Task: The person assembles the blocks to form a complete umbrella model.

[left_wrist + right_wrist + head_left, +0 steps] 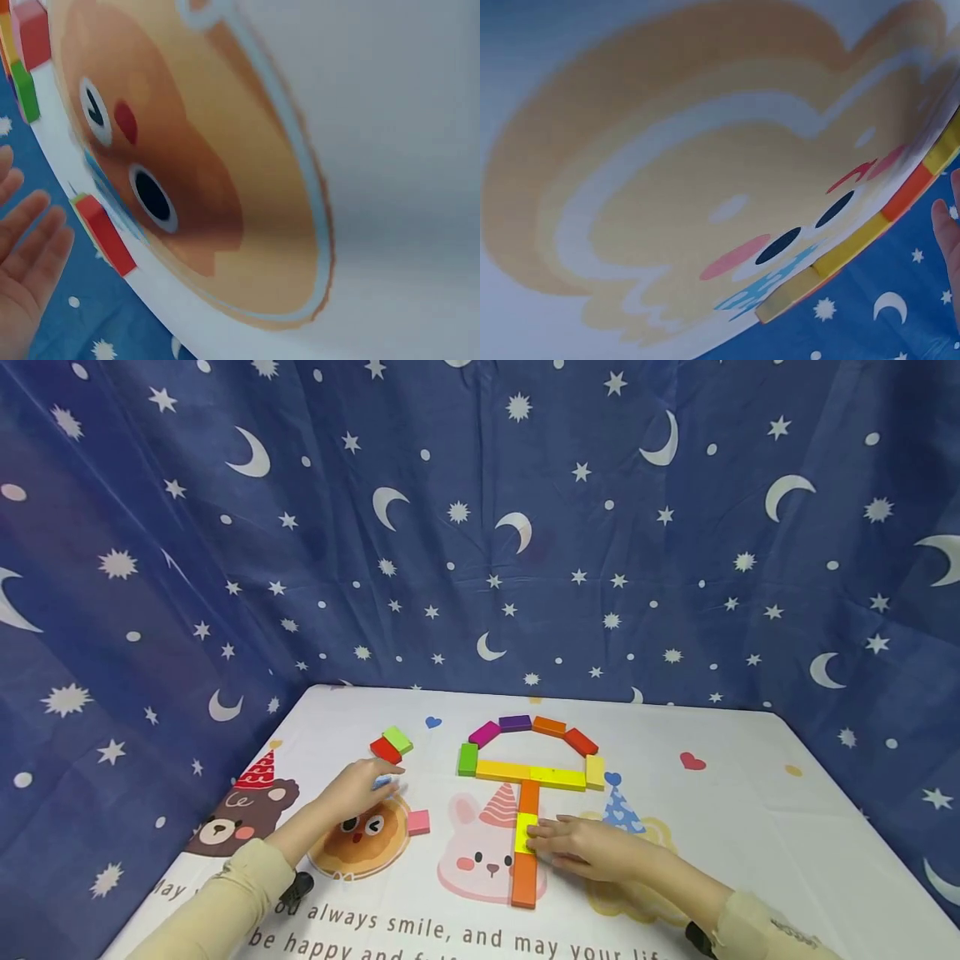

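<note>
Flat coloured blocks lie in an umbrella-like outline: an arch with a purple block (515, 723) at its top, a row with a yellow block (558, 778), and a stem. My right hand (592, 847) has its fingertips at the yellow block (524, 833) in the stem, above an orange block (524, 881); whether they press on it I cannot tell. To the left, my left hand (360, 789) hovers with loosely extended fingers, holding nothing. Just beyond it a red block (386, 750) touches a light green block (397, 740). A pink block (418, 822) lies right of that hand.
The white tablecloth (720, 827) carries printed animals, hearts and lettering. A dark blue curtain (465, 527) with moons and stars hangs behind the table and along its sides.
</note>
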Demonstrator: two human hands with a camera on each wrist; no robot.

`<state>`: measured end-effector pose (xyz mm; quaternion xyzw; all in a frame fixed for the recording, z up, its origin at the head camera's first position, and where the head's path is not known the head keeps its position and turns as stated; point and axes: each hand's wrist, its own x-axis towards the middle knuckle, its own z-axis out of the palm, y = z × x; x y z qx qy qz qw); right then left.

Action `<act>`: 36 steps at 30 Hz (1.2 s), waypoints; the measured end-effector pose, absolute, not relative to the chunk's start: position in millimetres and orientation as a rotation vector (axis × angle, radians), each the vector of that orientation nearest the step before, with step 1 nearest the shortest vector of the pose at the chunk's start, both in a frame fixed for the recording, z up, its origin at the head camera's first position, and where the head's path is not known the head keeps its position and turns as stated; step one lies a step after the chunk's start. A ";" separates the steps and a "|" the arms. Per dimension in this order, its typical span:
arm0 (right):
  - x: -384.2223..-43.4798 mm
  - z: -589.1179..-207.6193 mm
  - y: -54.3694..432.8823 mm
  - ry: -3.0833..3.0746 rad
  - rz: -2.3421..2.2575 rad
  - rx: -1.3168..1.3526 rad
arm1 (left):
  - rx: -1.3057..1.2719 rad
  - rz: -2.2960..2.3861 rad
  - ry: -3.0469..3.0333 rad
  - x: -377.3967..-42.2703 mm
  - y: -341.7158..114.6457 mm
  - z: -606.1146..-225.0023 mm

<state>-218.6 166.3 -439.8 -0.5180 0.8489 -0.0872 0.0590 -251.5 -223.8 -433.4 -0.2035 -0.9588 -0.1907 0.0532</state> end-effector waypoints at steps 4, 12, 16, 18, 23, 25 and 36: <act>-210.3 -440.6 168.1 2.551 -0.232 -1.665 | -0.512 -0.599 -2.871 -264.8 -230.0 -434.2; -200.7 -443.6 173.5 2.539 -0.169 -1.681 | -0.349 -0.580 -2.900 -286.6 -239.4 -433.5; -201.3 -445.3 172.9 2.538 -0.196 -1.703 | -0.297 -0.621 -2.958 -294.8 -241.8 -433.7; -202.1 -446.3 172.4 2.536 -0.198 -1.717 | -0.276 -0.659 -2.978 -297.7 -242.8 -434.2; -201.6 -447.7 170.3 2.525 -0.154 -1.784 | -0.254 -0.683 -3.022 -302.5 -245.7 -436.7; -200.3 -447.4 169.3 2.524 -0.127 -1.809 | -0.274 -0.654 -3.037 -304.3 -246.6 -438.1; -202.0 -447.7 168.9 2.494 -0.103 -1.827 | -0.329 -0.566 -3.058 -310.5 -244.8 -435.5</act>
